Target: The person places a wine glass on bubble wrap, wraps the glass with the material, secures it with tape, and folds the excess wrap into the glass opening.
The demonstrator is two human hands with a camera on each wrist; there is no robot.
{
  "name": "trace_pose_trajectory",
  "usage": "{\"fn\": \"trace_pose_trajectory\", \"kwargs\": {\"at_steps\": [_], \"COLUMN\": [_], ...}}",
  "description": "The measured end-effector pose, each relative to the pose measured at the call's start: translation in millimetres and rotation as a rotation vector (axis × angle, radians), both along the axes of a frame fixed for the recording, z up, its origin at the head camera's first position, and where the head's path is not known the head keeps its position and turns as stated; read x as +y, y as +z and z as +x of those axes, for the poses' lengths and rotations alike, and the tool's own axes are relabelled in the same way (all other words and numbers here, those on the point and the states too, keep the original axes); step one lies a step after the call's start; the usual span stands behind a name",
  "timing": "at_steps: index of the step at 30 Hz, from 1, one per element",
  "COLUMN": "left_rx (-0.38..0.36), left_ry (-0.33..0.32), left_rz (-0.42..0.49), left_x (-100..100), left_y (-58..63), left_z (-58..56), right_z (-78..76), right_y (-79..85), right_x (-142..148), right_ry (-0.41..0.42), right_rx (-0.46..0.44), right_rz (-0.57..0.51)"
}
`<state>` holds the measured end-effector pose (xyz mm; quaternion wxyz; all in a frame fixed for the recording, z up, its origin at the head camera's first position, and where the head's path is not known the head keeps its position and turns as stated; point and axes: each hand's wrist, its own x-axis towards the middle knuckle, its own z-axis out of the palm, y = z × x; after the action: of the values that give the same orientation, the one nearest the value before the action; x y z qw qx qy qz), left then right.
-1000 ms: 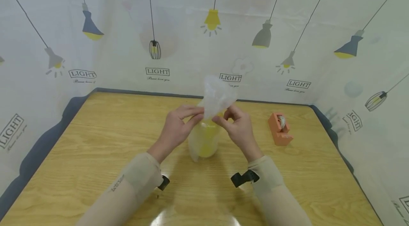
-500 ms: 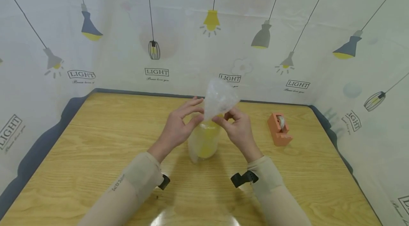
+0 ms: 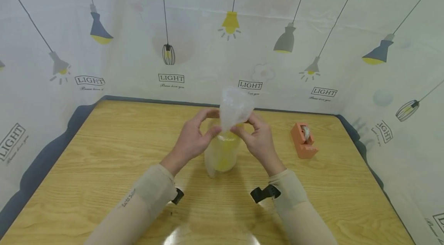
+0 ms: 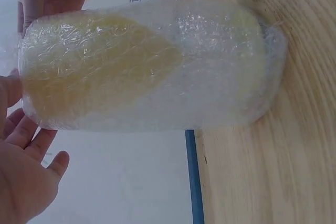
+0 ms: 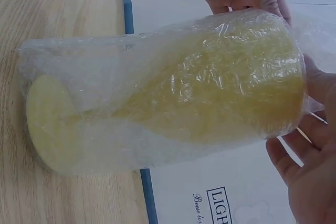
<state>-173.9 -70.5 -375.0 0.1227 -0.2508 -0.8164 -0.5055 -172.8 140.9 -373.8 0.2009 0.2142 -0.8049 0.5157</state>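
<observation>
A yellow goblet (image 5: 247, 82), wrapped in bubble wrap (image 4: 205, 66), stands upright on the wooden table. Through the wrap its bowl, thin stem and round foot show in the right wrist view. Loose wrap rises above the rim as a pointed flap (image 3: 236, 107). My left hand (image 3: 192, 135) holds the wrap at the rim's left side, thumb in front and fingers curled behind. On the other side, my right hand (image 3: 258, 137) pinches the flap's lower edge between thumb and index finger. The wrap hides some of the fingertips.
An orange tape dispenser (image 3: 304, 141) with a roll of clear tape stands to the right on the wooden table (image 3: 121, 141). A pale curtain (image 3: 197, 25) printed with lamps surrounds the table's back and sides. Black straps circle both wrists.
The left fingers lifted and spread, then curled back behind the rim, with the left thumb slightly lower. The flap tilted right, then came back left and sits a little lower. The right hand stays nearly still.
</observation>
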Motion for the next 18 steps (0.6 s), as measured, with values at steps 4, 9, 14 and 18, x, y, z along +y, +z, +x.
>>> {"fn": "trace_pose_trajectory", "kwargs": {"at_steps": [4, 9, 14, 18], "left_rx": [0.024, 0.067, 0.082, 0.062], "left_ry": [-0.001, -0.019, -0.036, -0.041], "left_rz": [-0.038, -0.050, -0.038, -0.005], "left_x": [0.8, 2.4, 4.6, 6.4], "left_y": [-0.2, -1.5, -3.0, -3.5], "left_z": [-1.3, -1.5, -0.9, -0.7], "right_z": [-0.1, -0.1, -1.3, -2.3], "right_y": [0.7, 2.4, 5.3, 7.0], "right_x": [0.3, 0.9, 2.7, 4.2], "right_ry": [0.027, 0.024, 0.031, 0.047], "right_rx": [-0.028, -0.029, -0.010, -0.006], "right_rz": [0.014, 0.037, 0.088, 0.108]}}
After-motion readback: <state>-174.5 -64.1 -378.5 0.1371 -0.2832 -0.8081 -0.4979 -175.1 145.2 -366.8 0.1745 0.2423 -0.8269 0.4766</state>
